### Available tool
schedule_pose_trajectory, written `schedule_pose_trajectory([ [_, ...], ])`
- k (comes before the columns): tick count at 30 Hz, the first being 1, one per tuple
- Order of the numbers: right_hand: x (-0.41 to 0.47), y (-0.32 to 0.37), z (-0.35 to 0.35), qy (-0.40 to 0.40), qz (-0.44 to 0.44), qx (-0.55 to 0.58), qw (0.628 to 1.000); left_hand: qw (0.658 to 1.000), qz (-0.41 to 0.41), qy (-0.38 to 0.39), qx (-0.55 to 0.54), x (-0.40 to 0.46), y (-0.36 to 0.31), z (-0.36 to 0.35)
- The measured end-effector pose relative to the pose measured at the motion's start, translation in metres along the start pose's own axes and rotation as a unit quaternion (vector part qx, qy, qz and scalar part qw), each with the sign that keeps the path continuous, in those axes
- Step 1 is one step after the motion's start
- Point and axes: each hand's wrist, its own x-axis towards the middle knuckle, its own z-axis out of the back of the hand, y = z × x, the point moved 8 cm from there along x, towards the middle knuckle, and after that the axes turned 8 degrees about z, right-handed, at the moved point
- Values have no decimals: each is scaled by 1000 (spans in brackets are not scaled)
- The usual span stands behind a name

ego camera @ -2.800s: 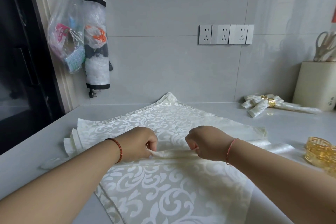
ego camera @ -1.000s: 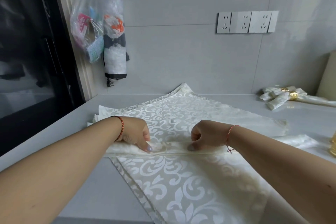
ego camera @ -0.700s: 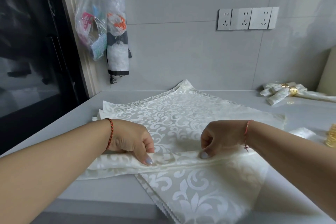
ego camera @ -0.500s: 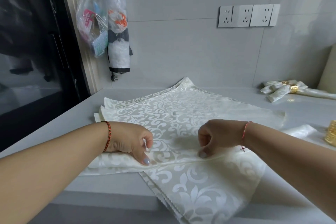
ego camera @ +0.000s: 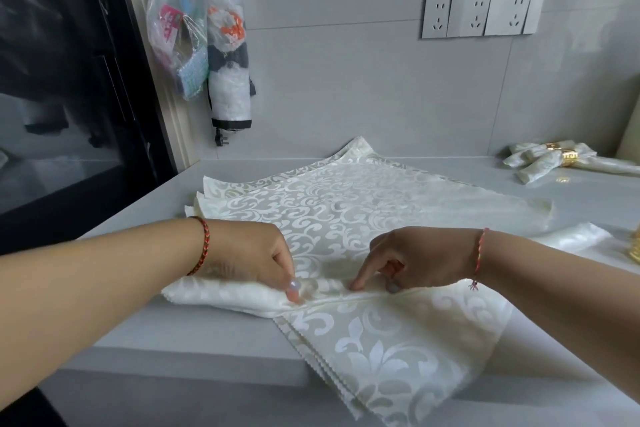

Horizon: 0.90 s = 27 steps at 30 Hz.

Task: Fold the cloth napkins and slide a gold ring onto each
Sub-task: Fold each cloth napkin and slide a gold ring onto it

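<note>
Stack of cream napkins (ego camera: 388, 354) overhanging near edge of grey surface (ego camera: 194, 333). Left hand (ego camera: 249, 260) fingers curled, pinching rolled fold (ego camera: 242, 298) atop stack; right hand (ego camera: 415, 260) forefinger pressing fold, rest curled. Beyond stack, far right: ringed napkin (ego camera: 540, 163).

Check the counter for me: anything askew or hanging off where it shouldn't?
Yes: the napkin stack lies cornerwise, its near corner overhanging the counter edge. Both hands, left hand and right hand, pin the rolled fold on it.
</note>
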Motion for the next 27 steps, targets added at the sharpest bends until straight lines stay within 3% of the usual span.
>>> schedule_pose_trajectory([
  [4,-2,-1,-2,-4,-1,-5,1000,986,81,106,-100,-3,-3,-5],
  [8,-2,-2,-3,-4,-10,-11,1000,980,54,182,-58,-10,-14,-14],
  [10,-4,-3,-4,2,-14,-9,1000,986,31,160,-23,-8,-21,-11],
  [13,-5,-5,-6,22,-22,6,999,994,-14,54,95,-1,-30,2],
  [15,-5,-8,-7,30,-42,79,996,991,-50,-11,120,4,-34,13],
  [18,-5,-9,-6,20,-71,208,975,992,-111,-60,29,9,-41,19],
  [22,-6,-16,5,6,-108,141,984,965,-154,-73,-198,29,-51,14],
  [27,-6,-22,12,-30,-92,87,991,905,-190,-68,-375,50,-65,3],
])
